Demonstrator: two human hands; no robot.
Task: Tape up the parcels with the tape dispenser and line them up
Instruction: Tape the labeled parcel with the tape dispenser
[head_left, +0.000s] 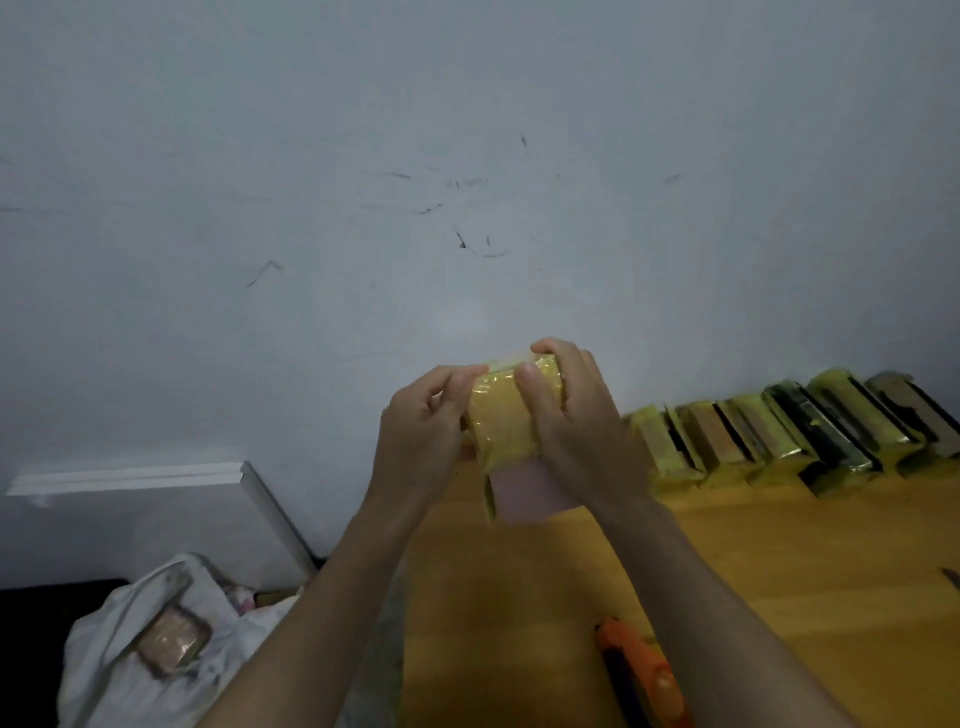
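I hold a small parcel (501, 431) up in front of the wall, above the wooden table (779, 561). It is wrapped in yellowish tape, with a pink part showing at its lower end. My right hand (569, 415) grips its right side, thumb across the front. My left hand (423, 421) pinches the top left edge, where a strip of tape lies. The orange tape dispenser (641, 675) lies on the table under my right forearm. A row of taped parcels (789, 431) stands along the wall at the right.
A white bag (145, 644) on the floor at lower left holds a brown wrapped parcel (174, 642). A white board (156, 499) leans against the wall behind it. A small dark object (951, 578) lies at the table's right edge.
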